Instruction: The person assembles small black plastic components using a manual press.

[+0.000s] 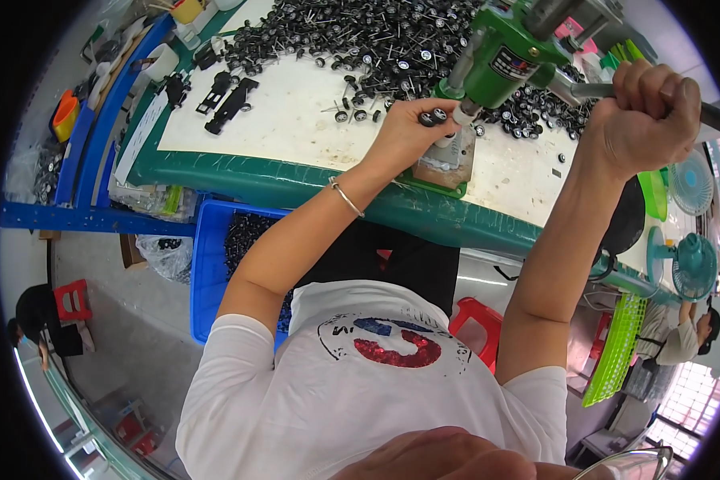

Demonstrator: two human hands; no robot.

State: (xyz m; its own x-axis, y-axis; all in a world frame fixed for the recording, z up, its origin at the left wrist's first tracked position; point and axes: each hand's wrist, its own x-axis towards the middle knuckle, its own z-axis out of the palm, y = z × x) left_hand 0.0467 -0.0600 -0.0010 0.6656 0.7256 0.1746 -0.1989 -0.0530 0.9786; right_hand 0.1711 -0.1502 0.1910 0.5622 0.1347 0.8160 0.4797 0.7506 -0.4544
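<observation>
Your left hand (404,132) pinches a small black wheel-and-axle piece (434,116) just under the ram of the green hand press (500,52). Your right hand (644,108) is clenched around the press lever (592,90). This looks like the pressing step; next, the lever likely needs a steady pull with your fingertips kept clear. The lever's far end is cut off, and the seated part is hidden.

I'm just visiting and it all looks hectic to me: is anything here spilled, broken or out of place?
Nothing looks broken. The small black wheels lie in a loose heap, with a few strays scattered over the white table top. The left hand holds a wheel under the green press; the right hand grips its lever.
</observation>
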